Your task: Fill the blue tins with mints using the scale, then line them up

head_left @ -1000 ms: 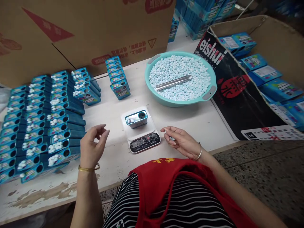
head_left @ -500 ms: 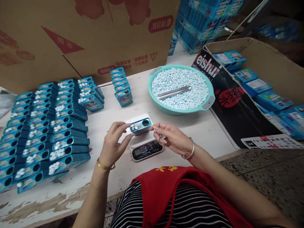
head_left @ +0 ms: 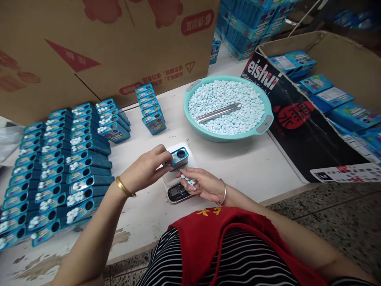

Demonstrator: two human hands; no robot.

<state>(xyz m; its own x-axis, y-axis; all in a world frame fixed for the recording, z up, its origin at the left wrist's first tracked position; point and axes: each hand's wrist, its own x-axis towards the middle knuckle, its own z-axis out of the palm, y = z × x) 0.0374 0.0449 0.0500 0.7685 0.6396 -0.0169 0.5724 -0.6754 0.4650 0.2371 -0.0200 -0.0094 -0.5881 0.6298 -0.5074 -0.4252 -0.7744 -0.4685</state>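
Note:
A small blue candy tin (head_left: 180,157) with a dark round opening stands on the white plate of a digital scale (head_left: 178,193). My left hand (head_left: 150,167) closes its thumb and fingers around the tin's left end, hiding that part of it. Just below and right of the tin, my right hand (head_left: 205,184) is curled around several pale blue candies (head_left: 189,180). Its fingertips are close to the tin's near side and cover part of the scale's display.
A turquoise basin (head_left: 205,136) of candies holds a metal scoop (head_left: 219,113). Rows of blue tins (head_left: 81,186) with candies on top fill the left; a short row of tins (head_left: 154,122) stands behind. Cardboard boxes (head_left: 119,47) border the back; another box (head_left: 291,131) is right.
My left hand has moved in over the tin's left end, covering the candies there. My right hand has shifted left and down and turned, so the candies in it now show.

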